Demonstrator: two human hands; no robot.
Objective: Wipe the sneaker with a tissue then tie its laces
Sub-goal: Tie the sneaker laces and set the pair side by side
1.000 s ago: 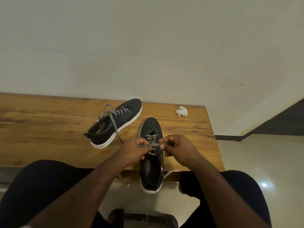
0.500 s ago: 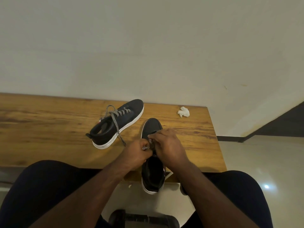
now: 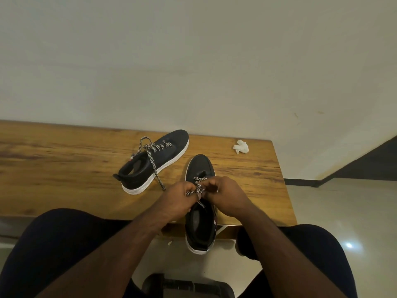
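Bare forearms (image 3: 120, 244), dark navy trousers (image 3: 53, 239) on both thighs

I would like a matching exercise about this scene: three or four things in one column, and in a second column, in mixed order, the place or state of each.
Things:
1. near sneaker
2. far sneaker
3. tissue
4. left hand

Places or states:
A. crumpled, lying near the table's far right corner
B. its heel overhangs the table's front edge
C. pinches a striped lace
D. lies to the left, one lace trailing loose on the wood

Pairs: 1-B, 2-D, 3-A, 4-C
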